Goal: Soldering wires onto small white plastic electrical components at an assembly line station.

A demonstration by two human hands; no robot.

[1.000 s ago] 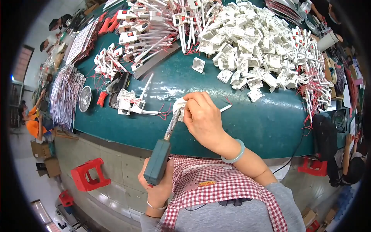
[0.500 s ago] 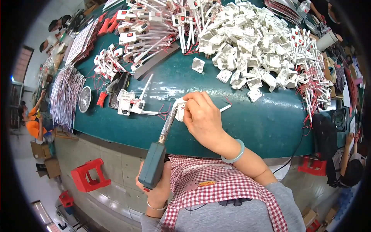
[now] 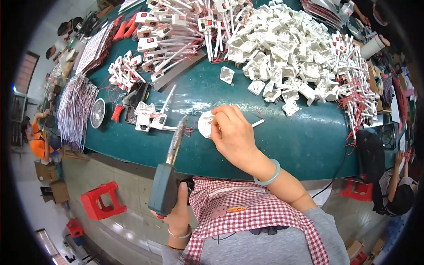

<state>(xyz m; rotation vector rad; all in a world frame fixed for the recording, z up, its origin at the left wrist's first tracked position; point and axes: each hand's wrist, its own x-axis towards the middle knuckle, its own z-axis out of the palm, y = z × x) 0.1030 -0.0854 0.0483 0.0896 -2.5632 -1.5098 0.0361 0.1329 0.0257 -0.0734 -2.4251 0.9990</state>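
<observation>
Two hands are working in the head view, over the green table (image 3: 300, 145). The white round part (image 3: 206, 124) is near the table's front edge, at the left side of the right hand (image 3: 235, 138), just by its fingertips. The soldering tool (image 3: 163, 187) lies in the left hand (image 3: 179, 213), with its long axis going from the lower left upward and a little to the right, away from the body. Its metal tip is to the left of the round part and apart from it, with a strip of table seen between them. The right hand is the nearer one to this part; the left hand is lower, in front of the checked apron (image 3: 260, 210).

The right thumb and forefinger are brought together on the part's right edge; the other fingers are bent, and what is under them I cannot see. The left fingers are closed around the tool's dark green handle, with the thumb along its right side.

Left of the tip is an open white box (image 3: 145, 117). A white cable (image 3: 258, 123) comes out to the right of the right hand; whether it joins the round part, I cannot tell.
</observation>
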